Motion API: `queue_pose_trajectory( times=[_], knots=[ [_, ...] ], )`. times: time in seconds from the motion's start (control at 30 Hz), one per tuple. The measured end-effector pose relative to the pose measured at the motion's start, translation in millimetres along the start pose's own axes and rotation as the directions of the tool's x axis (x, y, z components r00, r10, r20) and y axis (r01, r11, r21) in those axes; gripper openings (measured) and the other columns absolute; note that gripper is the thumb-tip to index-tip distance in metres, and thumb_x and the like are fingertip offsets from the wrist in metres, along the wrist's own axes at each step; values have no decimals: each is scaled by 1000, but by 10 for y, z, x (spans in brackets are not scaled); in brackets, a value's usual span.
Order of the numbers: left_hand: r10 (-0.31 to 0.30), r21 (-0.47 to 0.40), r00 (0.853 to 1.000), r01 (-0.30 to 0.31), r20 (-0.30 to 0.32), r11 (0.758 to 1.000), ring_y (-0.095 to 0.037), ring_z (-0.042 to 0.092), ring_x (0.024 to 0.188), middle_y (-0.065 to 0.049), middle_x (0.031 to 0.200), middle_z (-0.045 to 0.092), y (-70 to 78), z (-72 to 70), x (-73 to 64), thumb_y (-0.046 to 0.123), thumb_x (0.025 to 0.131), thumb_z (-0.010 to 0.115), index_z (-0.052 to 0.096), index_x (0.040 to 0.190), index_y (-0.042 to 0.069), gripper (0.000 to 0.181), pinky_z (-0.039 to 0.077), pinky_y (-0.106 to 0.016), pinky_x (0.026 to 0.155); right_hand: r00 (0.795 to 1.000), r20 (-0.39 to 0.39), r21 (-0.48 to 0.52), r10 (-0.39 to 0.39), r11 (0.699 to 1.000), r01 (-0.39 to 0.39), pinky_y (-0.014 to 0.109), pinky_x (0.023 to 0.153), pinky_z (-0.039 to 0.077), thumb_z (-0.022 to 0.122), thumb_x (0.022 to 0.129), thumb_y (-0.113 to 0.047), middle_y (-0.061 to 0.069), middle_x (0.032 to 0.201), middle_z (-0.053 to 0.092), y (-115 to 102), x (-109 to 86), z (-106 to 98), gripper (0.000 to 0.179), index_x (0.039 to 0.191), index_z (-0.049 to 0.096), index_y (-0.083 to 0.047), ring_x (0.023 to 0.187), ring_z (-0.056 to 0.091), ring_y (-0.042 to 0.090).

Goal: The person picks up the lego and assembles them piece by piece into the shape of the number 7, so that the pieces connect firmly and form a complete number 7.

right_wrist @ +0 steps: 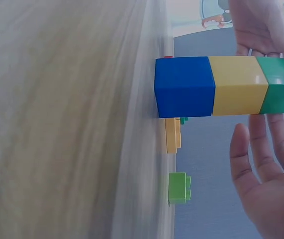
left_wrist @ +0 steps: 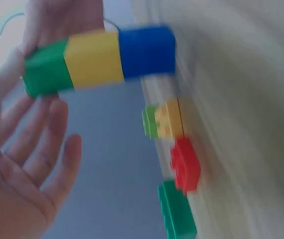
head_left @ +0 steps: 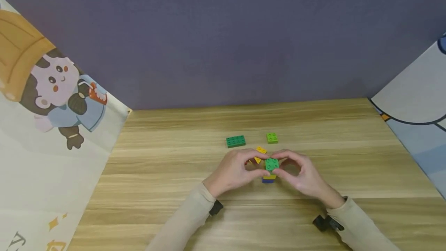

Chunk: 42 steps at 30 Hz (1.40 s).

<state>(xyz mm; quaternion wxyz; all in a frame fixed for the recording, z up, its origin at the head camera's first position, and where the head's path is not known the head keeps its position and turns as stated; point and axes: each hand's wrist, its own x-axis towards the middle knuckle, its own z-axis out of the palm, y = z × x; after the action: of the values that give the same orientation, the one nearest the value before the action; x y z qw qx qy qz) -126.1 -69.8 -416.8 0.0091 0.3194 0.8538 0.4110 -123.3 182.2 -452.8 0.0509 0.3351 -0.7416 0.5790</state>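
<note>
A small tower of building blocks stands upright between the two hands: a green block (head_left: 271, 164) on top, a yellow block (right_wrist: 238, 84) in the middle and a blue block (right_wrist: 185, 87) at the bottom. My left hand (head_left: 232, 171) pinches the green block from the left between thumb and forefinger. From the other side, the thumb and forefinger of my right hand (head_left: 304, 174) hold the same block. In both wrist views, the other fingers of the near hand are spread off the tower. The green block sits against the yellow one with no gap visible.
Behind the tower lie a yellow-orange block (head_left: 261, 150) and a red block (left_wrist: 186, 164), partly covered by my left hand in the head view. Farther back are a long dark green block (head_left: 235, 141) and a lime green block (head_left: 272, 138), all on the wooden table (head_left: 167, 134).
</note>
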Motion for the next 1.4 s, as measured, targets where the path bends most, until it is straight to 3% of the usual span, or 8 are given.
queue_pose_trajectory(
  times=[0.17, 0.33, 0.47, 0.6, 0.77, 1.03, 1.4],
  knots=[
    [-8, 73, 1000, 9, -19, 997, -16, 75, 94, 1, 120, 80, -91, -93, -2, 32, 91, 87, 77, 127, 17, 40, 62, -31, 79, 1000, 4, -16, 6, 1000, -6, 25, 81, 61, 79, 84, 15, 5, 120, 75, 40, 23, 2, 43, 122, 72, -6, 102, 70, 8],
    [-102, 232, 987, 128, -122, 964, -17, 76, 87, 1, 117, 81, -193, -77, 54, 28, 95, 82, 78, 124, 15, 32, 55, -20, 70, 1000, -3, -17, 7, 1000, -7, 24, 81, 61, 80, 83, 15, 2, 119, 76, 54, 36, -4, 43, 121, 72, -5, 100, 70, 8],
    [-156, 254, 974, 194, -162, 947, -16, 76, 89, 3, 116, 81, -253, -47, 99, 29, 96, 81, 79, 122, 16, 30, 55, -21, 70, 1000, -7, -16, 7, 1000, -7, 24, 81, 61, 80, 83, 15, 1, 119, 76, 59, 47, -5, 43, 121, 72, -4, 101, 70, 6],
    [-198, 271, 968, 234, -151, 934, -15, 76, 92, 5, 118, 81, -281, -19, 147, 31, 96, 81, 78, 124, 18, 31, 56, -23, 73, 1000, -7, -12, 10, 1000, -10, 24, 81, 60, 80, 83, 15, 1, 119, 76, 78, 54, -13, 43, 121, 72, -4, 101, 70, 6],
    [-267, 310, 960, 280, -85, 908, -13, 74, 96, 4, 122, 79, -306, 56, 202, 35, 97, 80, 76, 128, 21, 34, 57, -25, 78, 1000, -11, -9, 9, 1000, -9, 23, 81, 60, 80, 83, 16, 0, 119, 76, 98, 60, -22, 43, 120, 72, -4, 102, 69, 5],
    [-338, 354, 940, 328, -33, 876, -16, 72, 108, 0, 126, 78, -351, 205, 231, 36, 94, 82, 76, 129, 18, 40, 59, -36, 91, 1000, -8, -1, 9, 1000, -9, 24, 80, 61, 80, 83, 15, 0, 119, 76, 121, 63, -16, 42, 120, 72, -5, 101, 70, 8],
    [-348, 383, 937, 333, -33, 862, -17, 74, 109, -2, 124, 79, -341, 272, 292, 40, 94, 82, 78, 125, 15, 40, 60, -35, 92, 1000, -11, 4, 8, 1000, -8, 23, 80, 60, 79, 83, 16, -3, 120, 75, 157, 59, -38, 42, 120, 72, -4, 102, 69, 6]
  ],
)
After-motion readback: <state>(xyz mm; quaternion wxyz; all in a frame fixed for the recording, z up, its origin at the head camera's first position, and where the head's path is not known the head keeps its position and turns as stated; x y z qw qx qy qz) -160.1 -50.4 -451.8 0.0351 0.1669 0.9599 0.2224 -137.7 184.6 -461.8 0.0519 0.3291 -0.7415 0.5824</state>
